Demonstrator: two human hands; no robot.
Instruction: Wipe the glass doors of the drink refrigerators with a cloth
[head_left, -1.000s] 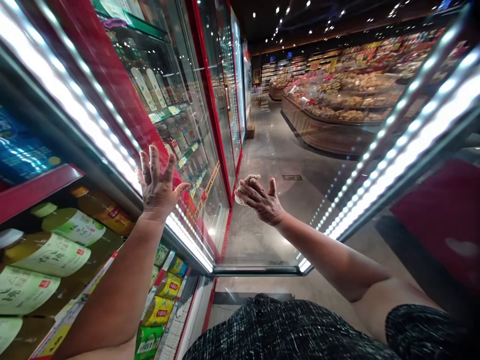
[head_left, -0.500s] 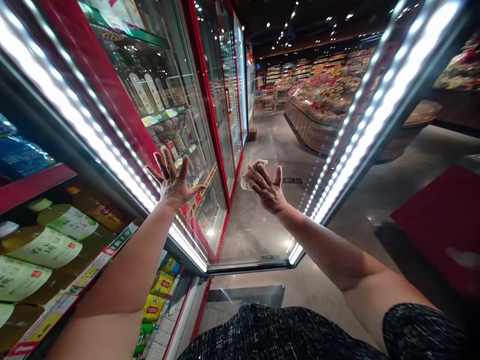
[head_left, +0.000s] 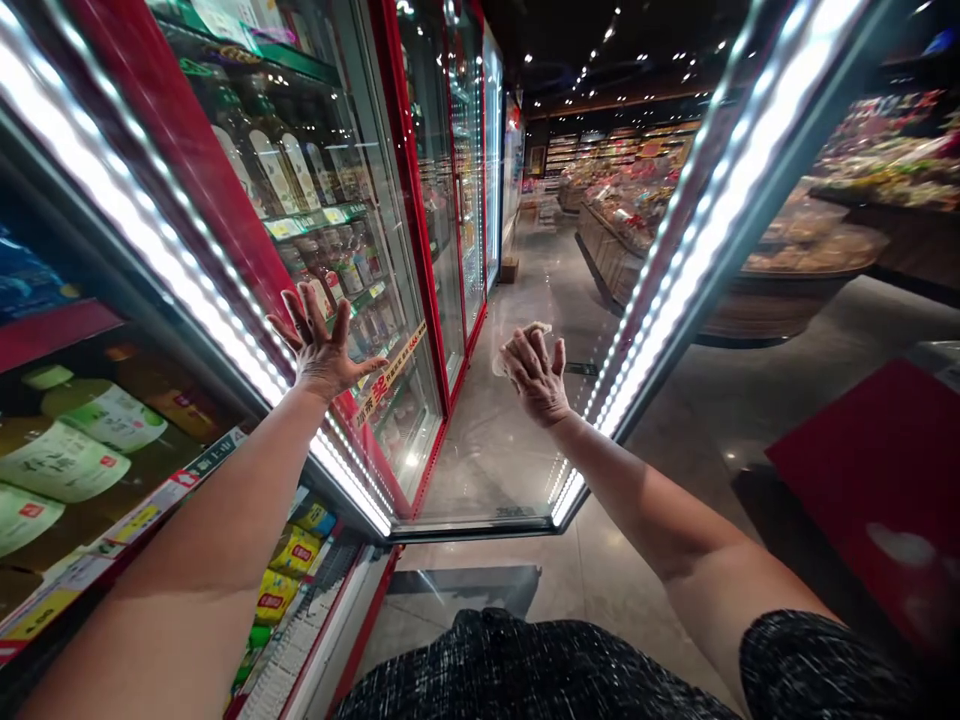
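A glass cooler door [head_left: 480, 532] with lit strips along both sides stands swung out in front of me. My left hand [head_left: 319, 350] lies against its pane towards the left strip, fingers spread and holding nothing. On the right part of the pane, my right hand [head_left: 538, 378] presses a pale, thin cloth [head_left: 541, 328] flat to the glass. The cloth's edges show beyond the fingertips and to the left; the palm covers its middle.
At left, the open cooler holds large bottles [head_left: 67, 460] above a price rail [head_left: 127, 530], with yellow packs [head_left: 277, 595] lower down. Red-framed coolers [head_left: 420, 200] line the aisle. A wooden display stand [head_left: 607, 250] and a red panel [head_left: 862, 470] are at right.
The view has shifted slightly, so the door sits a little further left. My right hand with the cloth has moved slightly towards the door's right strip. The left hand stays spread on the pane.
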